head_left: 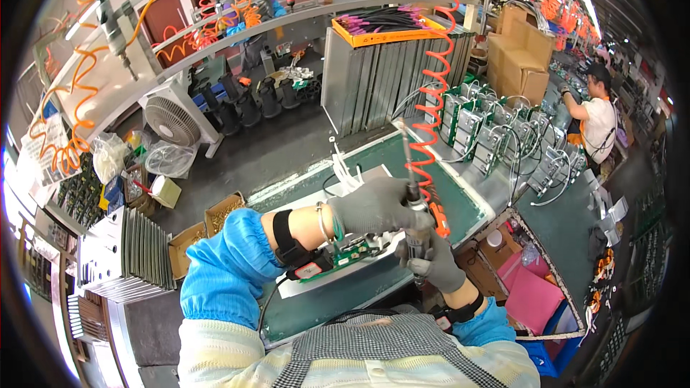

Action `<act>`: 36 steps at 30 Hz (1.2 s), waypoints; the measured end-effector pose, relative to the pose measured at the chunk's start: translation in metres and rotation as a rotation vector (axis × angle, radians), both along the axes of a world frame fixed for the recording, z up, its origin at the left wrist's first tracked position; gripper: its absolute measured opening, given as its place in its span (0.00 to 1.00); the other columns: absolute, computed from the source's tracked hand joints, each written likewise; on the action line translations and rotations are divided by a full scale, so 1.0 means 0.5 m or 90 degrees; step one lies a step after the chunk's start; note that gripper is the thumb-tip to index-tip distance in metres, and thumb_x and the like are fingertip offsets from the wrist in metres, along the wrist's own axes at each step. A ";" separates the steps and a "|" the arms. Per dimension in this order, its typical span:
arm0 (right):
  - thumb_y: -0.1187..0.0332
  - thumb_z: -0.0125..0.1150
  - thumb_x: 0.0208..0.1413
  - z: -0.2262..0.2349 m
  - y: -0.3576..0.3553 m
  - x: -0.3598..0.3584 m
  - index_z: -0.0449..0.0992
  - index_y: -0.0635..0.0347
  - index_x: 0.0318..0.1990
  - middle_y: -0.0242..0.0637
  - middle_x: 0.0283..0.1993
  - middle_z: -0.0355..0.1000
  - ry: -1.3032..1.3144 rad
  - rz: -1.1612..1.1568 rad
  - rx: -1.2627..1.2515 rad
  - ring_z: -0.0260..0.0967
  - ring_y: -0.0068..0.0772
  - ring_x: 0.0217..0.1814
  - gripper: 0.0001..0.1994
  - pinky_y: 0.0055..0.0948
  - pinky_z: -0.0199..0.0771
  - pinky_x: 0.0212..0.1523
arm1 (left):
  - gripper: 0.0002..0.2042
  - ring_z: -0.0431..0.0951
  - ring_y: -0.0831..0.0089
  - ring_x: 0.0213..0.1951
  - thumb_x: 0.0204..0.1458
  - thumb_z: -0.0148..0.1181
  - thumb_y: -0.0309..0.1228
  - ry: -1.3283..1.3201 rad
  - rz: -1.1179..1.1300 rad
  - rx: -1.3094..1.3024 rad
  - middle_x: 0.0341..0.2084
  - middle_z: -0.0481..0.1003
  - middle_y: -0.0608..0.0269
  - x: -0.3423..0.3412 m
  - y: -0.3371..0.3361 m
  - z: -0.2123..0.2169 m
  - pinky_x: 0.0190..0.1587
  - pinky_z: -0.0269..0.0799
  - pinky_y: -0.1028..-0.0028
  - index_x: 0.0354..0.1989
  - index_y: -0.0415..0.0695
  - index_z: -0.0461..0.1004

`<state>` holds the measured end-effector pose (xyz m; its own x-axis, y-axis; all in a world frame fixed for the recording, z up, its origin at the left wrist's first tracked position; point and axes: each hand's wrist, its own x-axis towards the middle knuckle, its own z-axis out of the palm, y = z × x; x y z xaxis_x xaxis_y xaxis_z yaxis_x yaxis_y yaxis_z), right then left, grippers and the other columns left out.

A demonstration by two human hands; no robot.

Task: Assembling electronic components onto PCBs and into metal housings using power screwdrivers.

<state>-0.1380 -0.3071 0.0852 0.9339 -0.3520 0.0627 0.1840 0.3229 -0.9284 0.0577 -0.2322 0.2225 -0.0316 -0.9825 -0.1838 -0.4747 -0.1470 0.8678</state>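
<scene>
Both of my hands wear grey gloves and are closed on a power screwdriver [415, 244] above the workbench. My left hand [374, 206] reaches across from the left and grips it near its thin shaft, which points away from me. Lower down, my right hand [440, 267] wraps round the body. Beneath my left forearm lies a green circuit board [352, 253] on a pale panel [305, 286], partly hidden by the arm. White cables [345, 172] stick up just beyond my left hand. An orange coiled air hose [435, 86] hangs down beside the screwdriver.
To the right stands an open box [496, 276] with pink sheets. Metal-and-green assemblies with cables [489, 129] fill the bench beyond. Stacked metal panels [126, 248], small-parts boxes [188, 244] and a fan [172, 118] are on the left. Two people work farther off.
</scene>
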 end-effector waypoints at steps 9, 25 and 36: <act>0.76 0.64 0.41 0.005 -0.285 -0.104 0.61 0.62 0.56 0.34 0.39 0.71 0.018 -0.074 -0.028 0.70 0.23 0.34 0.30 0.23 0.73 0.32 | 0.22 0.78 0.53 0.45 0.54 0.59 0.46 -0.578 0.131 -0.144 0.40 0.78 0.48 0.242 -0.386 0.140 0.48 0.72 0.60 0.47 0.39 0.75; 0.70 0.68 0.40 -0.104 -0.592 -0.132 0.60 0.62 0.57 0.38 0.37 0.71 0.061 -0.156 0.118 0.71 0.28 0.35 0.34 0.27 0.74 0.35 | 0.17 0.74 0.53 0.54 0.55 0.48 0.27 -0.903 0.267 -0.058 0.51 0.75 0.49 0.588 -0.941 0.126 0.56 0.70 0.62 0.52 0.45 0.75; 0.74 0.66 0.42 -0.087 -0.551 -0.116 0.61 0.63 0.57 0.37 0.42 0.70 0.037 -0.094 0.102 0.70 0.25 0.41 0.31 0.28 0.73 0.42 | 0.13 0.76 0.48 0.47 0.53 0.52 0.32 -0.967 0.169 -0.106 0.41 0.78 0.46 0.583 -0.891 0.173 0.50 0.72 0.57 0.45 0.45 0.76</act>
